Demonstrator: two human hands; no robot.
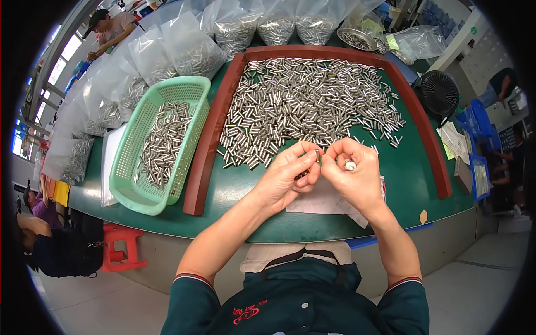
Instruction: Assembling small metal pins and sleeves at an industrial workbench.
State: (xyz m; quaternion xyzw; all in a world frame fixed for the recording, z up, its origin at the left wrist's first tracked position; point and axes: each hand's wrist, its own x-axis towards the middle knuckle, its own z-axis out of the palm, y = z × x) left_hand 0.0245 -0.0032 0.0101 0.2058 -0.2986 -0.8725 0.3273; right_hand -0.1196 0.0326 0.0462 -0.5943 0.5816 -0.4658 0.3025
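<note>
My two hands meet above the near edge of a wide spread of short silver metal pins (301, 100) on the green table. My left hand (285, 176) is closed, with a metal pin (317, 156) pinched upright at its thumb and fingertips. More dark metal shows under its curled fingers, partly hidden. Fingertips of my right hand (360, 178) come up close beside that pin; whether they touch it I cannot tell. A small white piece (350, 165) sits in the curled fingers of my right hand. Under both hands lies a sheet of paper (312, 202).
Dark red bars (198, 178) frame the pins on three sides. Left of them stands a light green basket (117, 173) holding more pins. Clear bags of pins (190, 50) line the far and left edges. A black fan (440, 92) stands at right; a red stool (124, 248) is below left.
</note>
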